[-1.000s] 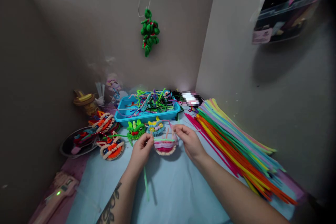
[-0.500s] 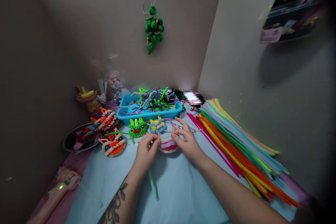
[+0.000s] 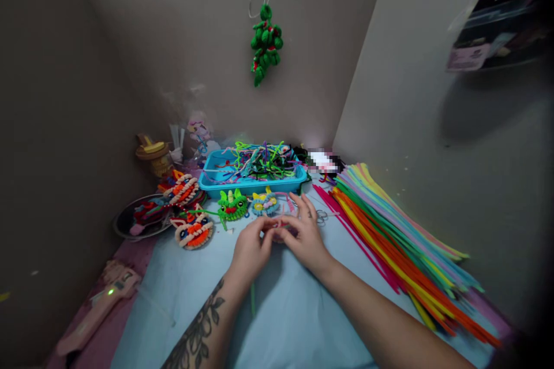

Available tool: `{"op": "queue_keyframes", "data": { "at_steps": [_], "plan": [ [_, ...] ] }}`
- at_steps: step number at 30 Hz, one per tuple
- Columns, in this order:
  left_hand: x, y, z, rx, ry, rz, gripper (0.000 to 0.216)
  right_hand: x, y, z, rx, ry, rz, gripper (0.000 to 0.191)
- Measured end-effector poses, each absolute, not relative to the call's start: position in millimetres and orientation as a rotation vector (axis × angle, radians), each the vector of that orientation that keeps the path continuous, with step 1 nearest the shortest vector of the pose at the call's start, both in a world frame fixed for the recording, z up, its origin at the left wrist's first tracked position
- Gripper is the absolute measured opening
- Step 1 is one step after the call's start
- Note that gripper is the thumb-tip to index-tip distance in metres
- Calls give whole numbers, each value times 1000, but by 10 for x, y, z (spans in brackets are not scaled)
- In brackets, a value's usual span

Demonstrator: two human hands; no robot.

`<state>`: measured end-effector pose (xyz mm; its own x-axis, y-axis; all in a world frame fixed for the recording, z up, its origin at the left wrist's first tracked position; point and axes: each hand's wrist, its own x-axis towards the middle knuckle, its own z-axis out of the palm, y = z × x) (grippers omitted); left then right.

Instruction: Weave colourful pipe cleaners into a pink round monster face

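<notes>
Both of my hands meet at the middle of the blue table cloth over a small pink pipe-cleaner piece. My left hand pinches its left edge with closed fingers, and a green pipe cleaner trails from under that hand toward me. My right hand covers the piece from the right, thumb and fingers pressed on it, two fingers stretched forward. Most of the pink piece is hidden between the hands.
Finished pipe-cleaner figures lie just beyond: a green one, a blue-yellow one, orange-white ones. A blue tray holds scraps. Long coloured pipe cleaners fan along the right wall. A pink glue gun lies front left. Scissors lie nearby.
My hands have closed together over the pink piece, hiding most of it. The view has shifted left, so everything sits further right in frame.
</notes>
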<state>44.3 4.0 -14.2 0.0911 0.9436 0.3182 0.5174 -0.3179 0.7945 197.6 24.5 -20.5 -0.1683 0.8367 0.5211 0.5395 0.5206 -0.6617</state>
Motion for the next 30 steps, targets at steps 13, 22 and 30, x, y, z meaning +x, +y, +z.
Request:
{"op": "queue_keyframes", "data": {
  "at_steps": [13, 22, 30],
  "plan": [
    [264, 65, -51, 1829, 1609, 1031, 6, 2037, 331, -279, -1178, -1846, 301, 14],
    [246, 147, -117, 1502, 1565, 1103, 14, 2058, 307, -199, -1162, -1734, 457, 17],
    [267, 157, -102, 1246, 1303, 1121, 39, 2092, 358, -247, -1091, -1541, 849, 22]
  ]
}}
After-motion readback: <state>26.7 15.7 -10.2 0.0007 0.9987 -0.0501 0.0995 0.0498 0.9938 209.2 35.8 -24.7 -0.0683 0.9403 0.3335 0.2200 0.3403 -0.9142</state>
